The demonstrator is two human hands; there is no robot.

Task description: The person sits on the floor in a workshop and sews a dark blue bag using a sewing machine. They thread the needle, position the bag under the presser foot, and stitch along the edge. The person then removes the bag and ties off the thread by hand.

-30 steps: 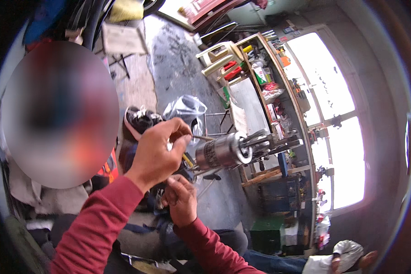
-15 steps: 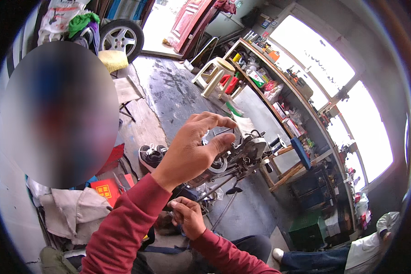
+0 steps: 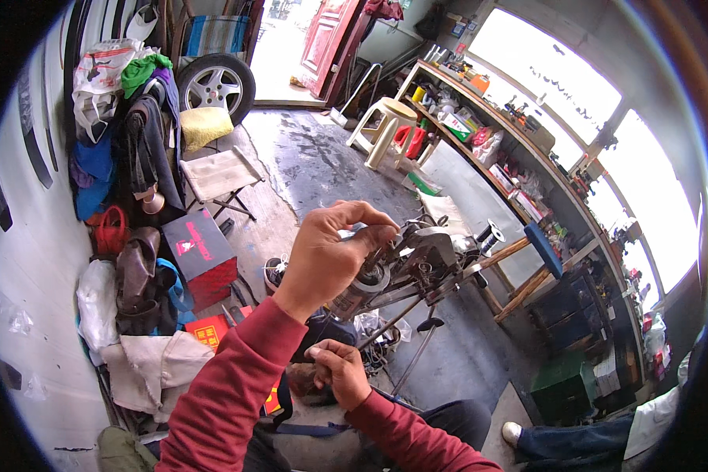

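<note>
Both my hands are raised over my lap in red sleeves. My left hand [image 3: 330,256] is up in front of a grey metal sewing machine [image 3: 429,256], its thumb and index fingertips pinched together. Whatever lies between those fingertips is too small to make out. Lower down, my right hand [image 3: 341,373] has its thumb pressed against curled fingers, and I cannot see what it holds. The sewing machine stands on thin metal legs, with a thread spool [image 3: 490,236] at its right side. My left hand partly hides the machine's near end.
A folding stool [image 3: 216,173], a dark and red box [image 3: 200,256] and piled bags are on the left. Beyond the machine stands a plastic stool [image 3: 385,126]. A cluttered shelf [image 3: 519,185] runs along the windows. At lower right, another person's leg [image 3: 570,439] reaches in.
My left thumb and index finger, apart before, have closed into a pinch. The whole view has shifted, so the machine sits farther right. A blurred patch at left is gone.
</note>
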